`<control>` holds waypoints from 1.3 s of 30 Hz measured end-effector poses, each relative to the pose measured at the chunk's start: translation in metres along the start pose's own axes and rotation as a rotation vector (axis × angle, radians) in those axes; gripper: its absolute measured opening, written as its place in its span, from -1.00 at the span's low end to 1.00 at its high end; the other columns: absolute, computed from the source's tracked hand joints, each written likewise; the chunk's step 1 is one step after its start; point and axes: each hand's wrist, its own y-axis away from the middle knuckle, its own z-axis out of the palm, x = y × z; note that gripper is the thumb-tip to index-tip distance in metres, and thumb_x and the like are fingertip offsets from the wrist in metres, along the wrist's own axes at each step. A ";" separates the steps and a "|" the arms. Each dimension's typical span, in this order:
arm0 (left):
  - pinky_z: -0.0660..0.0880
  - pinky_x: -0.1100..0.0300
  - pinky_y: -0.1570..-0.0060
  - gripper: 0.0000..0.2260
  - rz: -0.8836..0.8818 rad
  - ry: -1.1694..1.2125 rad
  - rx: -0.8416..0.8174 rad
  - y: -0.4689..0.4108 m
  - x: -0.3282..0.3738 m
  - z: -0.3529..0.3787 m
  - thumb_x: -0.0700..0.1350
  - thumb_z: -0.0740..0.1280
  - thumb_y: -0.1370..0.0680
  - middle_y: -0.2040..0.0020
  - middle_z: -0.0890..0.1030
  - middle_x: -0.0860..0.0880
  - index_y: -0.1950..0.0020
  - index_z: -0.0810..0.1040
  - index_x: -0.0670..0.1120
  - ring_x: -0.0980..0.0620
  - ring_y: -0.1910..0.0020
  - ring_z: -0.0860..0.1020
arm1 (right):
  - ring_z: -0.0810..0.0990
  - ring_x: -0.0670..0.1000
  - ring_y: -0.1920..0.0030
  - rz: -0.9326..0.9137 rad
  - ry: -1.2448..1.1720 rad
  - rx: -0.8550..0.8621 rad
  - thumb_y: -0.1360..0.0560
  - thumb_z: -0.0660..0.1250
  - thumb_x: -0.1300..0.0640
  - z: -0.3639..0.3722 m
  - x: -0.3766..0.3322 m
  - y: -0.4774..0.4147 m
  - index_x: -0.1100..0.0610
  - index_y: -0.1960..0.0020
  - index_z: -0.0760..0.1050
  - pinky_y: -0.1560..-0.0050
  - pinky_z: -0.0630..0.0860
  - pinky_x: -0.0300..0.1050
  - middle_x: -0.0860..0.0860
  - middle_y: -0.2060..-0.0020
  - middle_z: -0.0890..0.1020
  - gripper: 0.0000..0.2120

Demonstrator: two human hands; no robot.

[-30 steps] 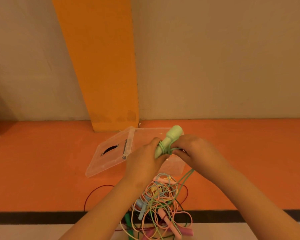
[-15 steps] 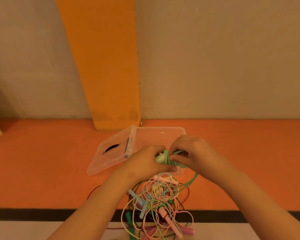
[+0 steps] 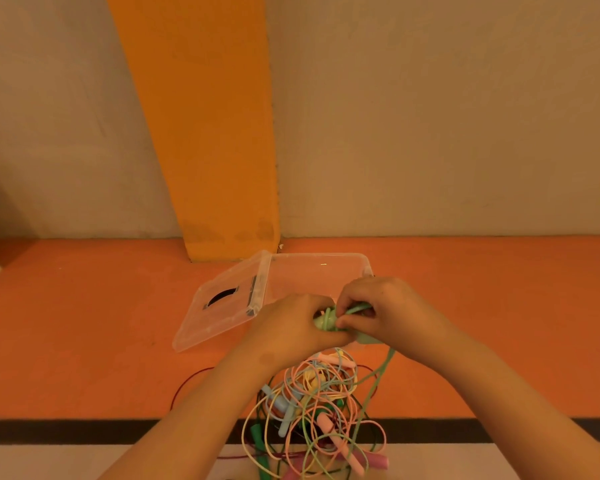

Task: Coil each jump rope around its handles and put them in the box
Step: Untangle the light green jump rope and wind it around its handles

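Green jump rope mid-coil: left hand grips it, right hand pinches the cord; next, wind the slack, then box.

Bare left hand; bare right hand; both forearms bare to the lower edge

My left hand grips the green handles. My right hand pinches them too, fingers curled, knuckles up.

two hands, one box, one rope tangle
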 end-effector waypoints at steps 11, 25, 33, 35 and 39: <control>0.29 0.15 0.36 -0.79 0.002 -0.075 0.070 -0.002 0.001 -0.008 0.16 0.42 -0.42 0.37 0.49 0.08 0.13 0.56 0.05 0.11 0.33 0.44 | 0.49 -0.30 0.46 0.154 -0.039 -0.109 -0.39 0.50 0.11 -0.014 -0.004 0.001 0.00 0.13 0.48 0.40 0.40 -0.29 -0.11 0.22 0.57 -0.81; 0.33 0.16 0.34 -0.73 0.091 -0.246 -0.025 0.000 0.002 -0.002 0.20 0.41 -0.41 0.30 0.53 0.05 0.07 0.57 0.04 0.05 0.25 0.50 | 0.40 -0.20 0.37 0.138 0.057 -0.063 -0.40 0.48 0.08 -0.024 0.011 0.004 0.04 0.16 0.55 0.29 0.34 -0.15 -0.15 0.37 0.49 -0.88; 0.47 0.07 0.25 -0.43 0.147 -0.124 -0.001 0.004 0.004 0.004 0.52 0.23 -0.25 0.30 0.58 0.07 0.06 0.58 0.10 0.13 0.27 0.53 | 0.43 -0.18 0.35 0.122 -0.208 0.044 -0.36 0.52 0.21 -0.019 0.010 0.007 0.07 0.23 0.54 0.34 0.31 -0.33 -0.11 0.39 0.51 -0.84; 0.47 0.04 0.25 -0.46 0.141 -0.094 0.028 0.004 0.005 0.005 0.50 0.25 -0.29 0.31 0.57 0.06 0.06 0.58 0.09 0.12 0.28 0.53 | 0.41 -0.17 0.37 0.132 -0.230 0.081 -0.36 0.52 0.21 -0.018 0.011 0.007 0.11 0.24 0.56 0.35 0.30 -0.33 -0.07 0.39 0.52 -0.87; 0.47 0.05 0.25 -0.52 0.140 -0.059 0.037 0.006 0.004 0.003 0.41 0.20 -0.31 0.30 0.59 0.07 0.03 0.60 0.12 0.13 0.28 0.53 | 0.44 -0.19 0.35 0.146 -0.238 0.095 -0.35 0.53 0.18 -0.014 0.012 0.006 0.07 0.24 0.56 0.33 0.32 -0.34 -0.10 0.38 0.54 -0.85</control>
